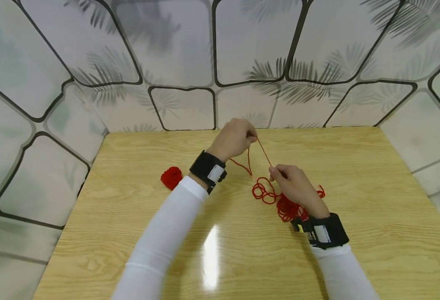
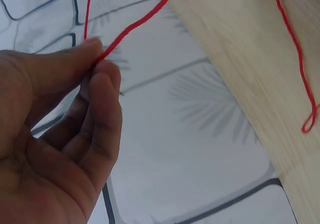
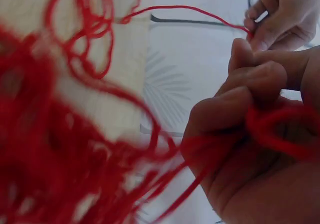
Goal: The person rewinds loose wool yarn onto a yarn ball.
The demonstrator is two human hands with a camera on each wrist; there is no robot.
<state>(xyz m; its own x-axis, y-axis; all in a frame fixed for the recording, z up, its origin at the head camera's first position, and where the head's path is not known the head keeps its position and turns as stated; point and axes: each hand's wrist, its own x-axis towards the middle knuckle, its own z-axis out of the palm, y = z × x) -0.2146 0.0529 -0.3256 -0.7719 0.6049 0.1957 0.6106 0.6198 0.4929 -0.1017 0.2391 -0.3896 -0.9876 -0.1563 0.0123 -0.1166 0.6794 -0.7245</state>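
Note:
Red yarn (image 1: pixel 264 152) stretches between the two hands in the head view. My left hand (image 1: pixel 235 138) pinches it between thumb and fingertips above the far part of the table, as the left wrist view also shows with the red yarn (image 2: pixel 140 22). Lower and to the right, my right hand (image 1: pixel 296 187) pinches the other end of that stretch. In the right wrist view, strands pass through the curled fingers (image 3: pixel 220 119) of that hand. Below it, a loose tangle of red yarn (image 1: pixel 289 209) hangs or lies by the wrist, with loops (image 1: pixel 263 191) to its left.
A compact red yarn ball (image 1: pixel 171 178) lies on the wooden table (image 1: pixel 130 225), left of the left wrist. A loose yarn strand runs from under the left hand toward the loops. White patterned sheeting (image 1: pixel 182 108) borders the table's back and sides.

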